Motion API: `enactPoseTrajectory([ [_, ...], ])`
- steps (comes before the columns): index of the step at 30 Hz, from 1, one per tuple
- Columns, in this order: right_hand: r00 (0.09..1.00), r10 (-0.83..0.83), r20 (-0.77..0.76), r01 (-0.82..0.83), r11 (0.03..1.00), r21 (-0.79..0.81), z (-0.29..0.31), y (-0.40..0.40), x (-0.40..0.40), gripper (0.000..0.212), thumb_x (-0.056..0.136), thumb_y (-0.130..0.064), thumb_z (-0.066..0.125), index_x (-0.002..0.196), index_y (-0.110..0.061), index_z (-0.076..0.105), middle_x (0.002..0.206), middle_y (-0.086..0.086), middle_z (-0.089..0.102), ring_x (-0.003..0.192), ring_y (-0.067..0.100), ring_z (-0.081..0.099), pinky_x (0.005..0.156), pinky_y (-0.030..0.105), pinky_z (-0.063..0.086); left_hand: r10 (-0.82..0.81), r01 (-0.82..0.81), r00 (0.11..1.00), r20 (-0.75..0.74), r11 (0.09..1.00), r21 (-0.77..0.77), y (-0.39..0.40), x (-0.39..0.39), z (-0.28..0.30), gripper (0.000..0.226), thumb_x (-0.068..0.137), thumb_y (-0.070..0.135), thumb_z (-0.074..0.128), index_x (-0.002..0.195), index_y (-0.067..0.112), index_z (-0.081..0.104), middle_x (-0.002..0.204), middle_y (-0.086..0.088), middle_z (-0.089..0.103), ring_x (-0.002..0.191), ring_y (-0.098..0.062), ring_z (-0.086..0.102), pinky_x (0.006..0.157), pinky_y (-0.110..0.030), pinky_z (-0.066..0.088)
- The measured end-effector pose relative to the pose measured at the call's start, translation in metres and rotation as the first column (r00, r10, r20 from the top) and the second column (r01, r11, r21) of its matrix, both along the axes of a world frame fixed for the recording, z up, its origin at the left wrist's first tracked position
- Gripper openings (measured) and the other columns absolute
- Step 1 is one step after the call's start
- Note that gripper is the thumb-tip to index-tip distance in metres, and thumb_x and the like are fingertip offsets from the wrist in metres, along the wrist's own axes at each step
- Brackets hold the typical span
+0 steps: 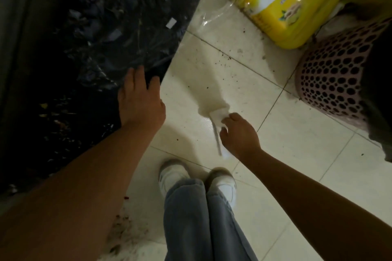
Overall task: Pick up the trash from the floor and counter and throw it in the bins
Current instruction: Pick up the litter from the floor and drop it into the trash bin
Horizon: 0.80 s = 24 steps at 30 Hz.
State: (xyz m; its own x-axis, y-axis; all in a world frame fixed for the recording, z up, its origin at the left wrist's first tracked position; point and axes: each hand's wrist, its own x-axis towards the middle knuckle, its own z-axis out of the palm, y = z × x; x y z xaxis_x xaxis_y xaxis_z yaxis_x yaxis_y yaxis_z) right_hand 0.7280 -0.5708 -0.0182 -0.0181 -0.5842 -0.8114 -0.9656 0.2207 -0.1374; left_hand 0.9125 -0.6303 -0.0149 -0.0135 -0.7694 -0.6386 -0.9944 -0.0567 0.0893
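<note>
head view: the person stands on a pale tiled floor (275,133), shoes and grey trouser legs at the bottom of the frame. the right hand (239,133) is low over the tiles with its fingers pinched shut on a white tissue (219,117), a crumpled bit of paper trash; a thin pale strip (217,137) hangs or sticks out beside it, too blurred to tell what it is. the tissue looks just off the floor or only just touching it (the blur makes that hard to call). the left hand (141,101) reaches toward the edge of a black trash bag (118,27) that fills the left side of the frame; its fingers are spread and loosely curled, tips at the plastic, holding nothing that shows. whether they grip the rim i cannot tell. crumbs and dark specks lie scattered on the tiles, and a reddish smear near the bag. up at the right stand a yellow jug (292,6) in clear wrap and a pink perforated basket (331,78), well apart from both hands.

the step in hand looks like the pickup of floor trash, with the tissue already caught. the next move likely calls for the left hand to hold the bag's mouth open while the right carries the tissue across and lets go over the opening, keeping the loose strip from slipping out on the way
</note>
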Motion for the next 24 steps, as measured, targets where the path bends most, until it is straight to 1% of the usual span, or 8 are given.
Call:
enactPoseTrajectory([
  [3, 0.99, -0.086, 0.111, 0.095, 0.993, -0.075, -0.007, -0.046, 0.017, 0.034, 0.093, -0.01, 0.043, 0.124, -0.005, 0.058, 0.13, 0.012, 0.055, 0.114, 0.025, 0.056, 0.096, 0.026, 0.045, -0.029, 0.029, 1.0, 0.001, 1.0, -0.006, -0.037, -0.001, -0.008, 0.045, 0.093, 0.022, 0.052, 0.136, 0.012, 0.044, 0.161, -0.012, 0.003, 0.148, -0.033, -0.001, 0.12, -0.049, 0.013],
  [6, 0.979, -0.121, 0.165, 0.144, 0.98, -0.134, -0.016, -0.081, 0.027, 0.034, 0.093, -0.009, 0.042, 0.122, -0.004, 0.06, 0.125, 0.014, 0.057, 0.113, 0.026, 0.056, 0.095, 0.025, 0.043, -0.107, 0.096, 0.991, 0.077, 0.986, 0.136, -0.06, -0.007, -0.022, 0.035, 0.093, 0.029, 0.052, 0.124, 0.016, 0.058, 0.161, -0.01, -0.011, 0.148, -0.032, -0.013, 0.121, -0.049, 0.004],
  [8, 0.974, -0.129, 0.187, 0.158, 0.976, -0.147, -0.02, -0.093, 0.029, 0.034, 0.094, -0.01, 0.042, 0.123, -0.004, 0.06, 0.124, 0.015, 0.058, 0.113, 0.027, 0.056, 0.095, 0.026, 0.043, -0.111, 0.084, 0.988, 0.11, 0.969, 0.232, -0.068, -0.006, -0.033, 0.038, 0.093, 0.032, 0.051, 0.127, 0.018, 0.056, 0.161, -0.01, -0.013, 0.148, -0.032, -0.015, 0.121, -0.051, 0.001],
  [10, 0.973, -0.127, 0.194, 0.159, 0.974, -0.162, -0.022, -0.092, 0.025, 0.034, 0.094, -0.01, 0.042, 0.123, -0.005, 0.06, 0.123, 0.015, 0.058, 0.111, 0.027, 0.056, 0.087, 0.021, 0.041, -0.109, 0.072, 0.987, 0.121, 0.959, 0.275, -0.068, -0.004, -0.043, 0.05, 0.093, 0.031, 0.049, 0.139, 0.013, 0.042, 0.161, -0.01, -0.002, 0.149, -0.029, -0.006, 0.12, -0.054, 0.002],
  [12, 0.968, -0.166, 0.187, 0.197, 0.966, -0.166, -0.022, -0.084, 0.017, 0.034, 0.094, -0.009, 0.043, 0.122, -0.004, 0.061, 0.122, 0.016, 0.059, 0.11, 0.027, 0.057, 0.081, 0.017, 0.036, -0.101, 0.065, 0.984, 0.148, 0.972, 0.227, -0.064, -0.003, -0.045, 0.056, 0.094, 0.028, 0.048, 0.143, 0.005, 0.034, 0.156, -0.013, 0.022, 0.147, -0.028, 0.015, 0.119, -0.054, 0.009],
  [15, 0.949, -0.265, 0.169, 0.289, 0.946, -0.143, -0.011, -0.069, 0.005, 0.033, 0.094, -0.009, 0.045, 0.123, -0.006, 0.059, 0.126, 0.015, 0.058, 0.115, 0.027, 0.054, 0.091, 0.02, 0.038, -0.052, 0.042, 0.993, 0.102, 0.994, 0.103, -0.052, -0.002, -0.024, 0.031, 0.094, 0.016, 0.044, 0.116, -0.001, 0.058, 0.128, -0.02, 0.054, 0.119, -0.033, 0.051, 0.107, -0.046, 0.037],
  [20, 0.887, -0.433, 0.159, 0.454, 0.882, -0.128, 0.045, -0.045, -0.006, 0.037, 0.091, -0.001, 0.044, 0.124, -0.008, 0.058, 0.129, 0.015, 0.056, 0.12, 0.027, 0.051, 0.098, 0.021, 0.037, -0.019, 0.022, 0.997, -0.078, 0.999, 0.044, -0.023, -0.015, 0.049, 0.031, 0.094, 0.0, 0.043, 0.122, 0.005, 0.055, 0.127, -0.018, 0.054, 0.113, -0.032, 0.055, 0.094, -0.037, 0.047],
  [24, 0.879, -0.444, 0.176, 0.467, 0.875, -0.126, 0.124, -0.038, -0.02, 0.05, 0.09, 0.002, 0.043, 0.137, -0.014, 0.045, 0.131, 0.015, 0.056, 0.12, 0.029, 0.052, 0.103, 0.028, 0.04, 0.056, -0.049, 0.98, -0.19, 0.998, 0.043, -0.012, -0.035, 0.128, 0.051, 0.094, 0.001, 0.047, 0.142, 0.014, 0.035, 0.125, -0.021, 0.058, 0.111, -0.035, 0.058, 0.094, -0.04, 0.048],
])
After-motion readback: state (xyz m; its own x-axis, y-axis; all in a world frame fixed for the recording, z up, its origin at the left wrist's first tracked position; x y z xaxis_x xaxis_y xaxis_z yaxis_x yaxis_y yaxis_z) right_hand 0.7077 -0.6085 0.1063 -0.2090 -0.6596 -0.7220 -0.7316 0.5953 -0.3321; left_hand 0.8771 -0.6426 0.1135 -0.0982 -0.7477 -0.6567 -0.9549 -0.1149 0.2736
